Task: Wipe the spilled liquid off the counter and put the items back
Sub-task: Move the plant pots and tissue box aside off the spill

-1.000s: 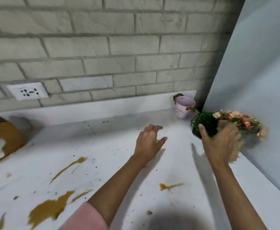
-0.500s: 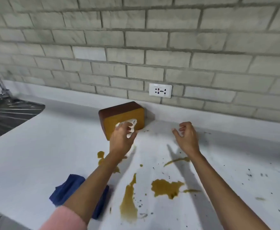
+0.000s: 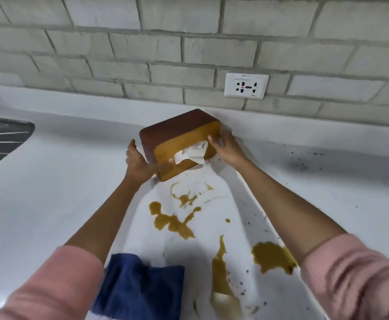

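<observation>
A brown wooden tissue box (image 3: 177, 132) lies on its side near the back wall, a white tissue (image 3: 191, 154) sticking out toward me. My left hand (image 3: 140, 163) grips its left end, thumb across the front face. My right hand (image 3: 227, 147) grips its right end, fingers curled round the edge. Brown spilled liquid (image 3: 172, 221) is splashed over the white counter (image 3: 50, 192) between my arms, with a larger puddle (image 3: 270, 256) by my right forearm. A blue cloth (image 3: 142, 287) lies crumpled at the near edge.
A metal sink drainboard (image 3: 2, 139) sits at the far left. A white wall socket (image 3: 246, 85) is set in the brick backsplash. Dark specks (image 3: 304, 165) are scattered over the counter to the right.
The view swung from the counter's right corner to the tissue box and moved closer. My right hand let go of the flower pot; both hands now grip the box's ends.
</observation>
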